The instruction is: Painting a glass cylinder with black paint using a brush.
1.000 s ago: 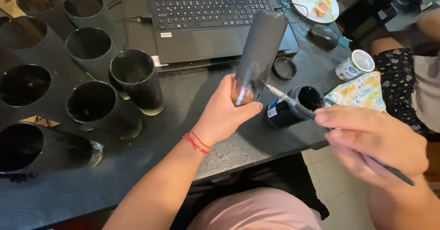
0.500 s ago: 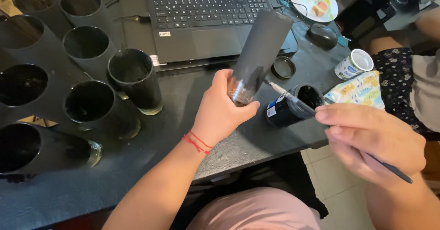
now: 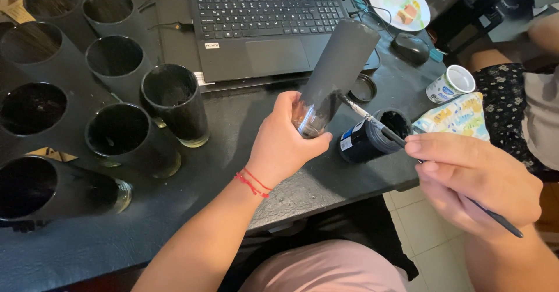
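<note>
The left hand is closed around the clear lower end of a tall glass, mostly painted black and held tilted above the dark worktop. The right hand pinches a thin brush, its tip touching the glass just above an open pot of black paint. More black glasses stand to the left, in front of a laptop.

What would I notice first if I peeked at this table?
Right in the middle, the left hand holds up a tall glass painted black, with only its bottom end by the hand left clear. The right hand touches a thin paintbrush to it, just above an open jar of black paint. On the left stands a crowd of black-painted glasses.
</note>
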